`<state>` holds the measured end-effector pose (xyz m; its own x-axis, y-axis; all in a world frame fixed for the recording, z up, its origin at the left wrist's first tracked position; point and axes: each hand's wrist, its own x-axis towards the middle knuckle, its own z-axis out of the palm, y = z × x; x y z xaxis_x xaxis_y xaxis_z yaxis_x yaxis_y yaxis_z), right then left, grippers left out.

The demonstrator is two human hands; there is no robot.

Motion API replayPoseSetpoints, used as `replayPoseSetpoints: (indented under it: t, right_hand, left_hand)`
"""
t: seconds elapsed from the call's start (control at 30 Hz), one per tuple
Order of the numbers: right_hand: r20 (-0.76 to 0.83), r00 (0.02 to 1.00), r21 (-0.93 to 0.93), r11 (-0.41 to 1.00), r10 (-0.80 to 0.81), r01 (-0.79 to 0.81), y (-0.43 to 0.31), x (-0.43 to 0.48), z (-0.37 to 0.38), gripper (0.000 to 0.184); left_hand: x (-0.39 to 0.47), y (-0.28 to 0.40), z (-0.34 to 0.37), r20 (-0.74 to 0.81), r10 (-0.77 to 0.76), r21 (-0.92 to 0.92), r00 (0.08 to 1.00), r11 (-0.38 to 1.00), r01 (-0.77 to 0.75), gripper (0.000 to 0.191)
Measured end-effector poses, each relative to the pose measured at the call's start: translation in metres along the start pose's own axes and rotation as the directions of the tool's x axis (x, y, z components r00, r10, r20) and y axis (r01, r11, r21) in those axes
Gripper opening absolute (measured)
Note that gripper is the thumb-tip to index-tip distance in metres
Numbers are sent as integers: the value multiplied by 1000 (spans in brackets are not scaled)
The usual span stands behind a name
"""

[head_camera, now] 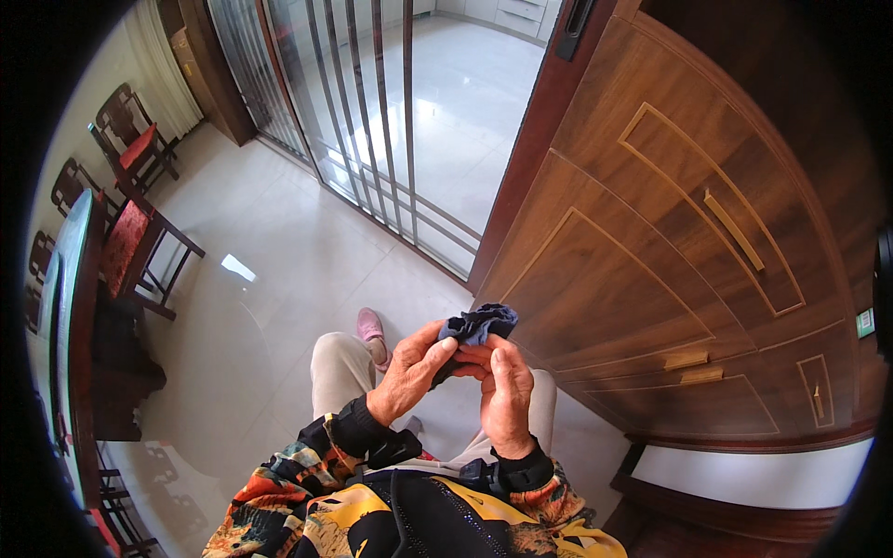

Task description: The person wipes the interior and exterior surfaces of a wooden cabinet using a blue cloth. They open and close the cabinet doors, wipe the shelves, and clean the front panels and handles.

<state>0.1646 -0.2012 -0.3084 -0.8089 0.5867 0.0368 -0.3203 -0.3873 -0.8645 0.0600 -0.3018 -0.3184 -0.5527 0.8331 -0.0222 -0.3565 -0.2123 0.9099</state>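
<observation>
A crumpled dark blue cloth (481, 324) is held up between both hands, above my knees. My left hand (411, 366) grips its left side, with the thumb pressed on the fabric. On the other side, my right hand (504, 394) has its fingertips at the cloth's lower right edge, the thumb raised beside them. A darker fold hangs down between the two hands. What kind of cloth item it is, I cannot tell.
A wooden cabinet (628, 279) with brass handles stands close on the right. Ahead is a glass sliding door (363, 118) with dark vertical bars. Red-seated wooden chairs (127, 240) and a round table (77, 293) are at the left. A pink shoe (370, 324) rests on the tiled floor.
</observation>
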Motion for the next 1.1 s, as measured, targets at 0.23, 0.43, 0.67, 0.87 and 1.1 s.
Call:
replayPoseSetpoints:
  t: [0.23,0.43,0.67,0.87,1.1]
  right_hand:
    - [118,975,-526,821,-188,222,-19,-3,-7,24]
    - [-85,986,-166,978,-141,126,-24,0,-40,60]
    - [120,984,92,986,130,-141,-29,-4,-45,38]
    - [-17,999,98,994,47,-45,-37,3,-24,28]
    - [-72,995,-121,989,76,-84,-25,11,-30,32]
  left_hand:
    - [3,-2,-1,23,16,-13,1000,1000,-16,31]
    - [8,18,-2,75,-116,-339,990,931,135,23]
    - [14,28,8,164,-99,-327,981,933,149,34]
    - [6,14,1,257,-209,-220,944,938,268,80]
    - [6,-6,-7,65,-358,-269,932,893,362,35]
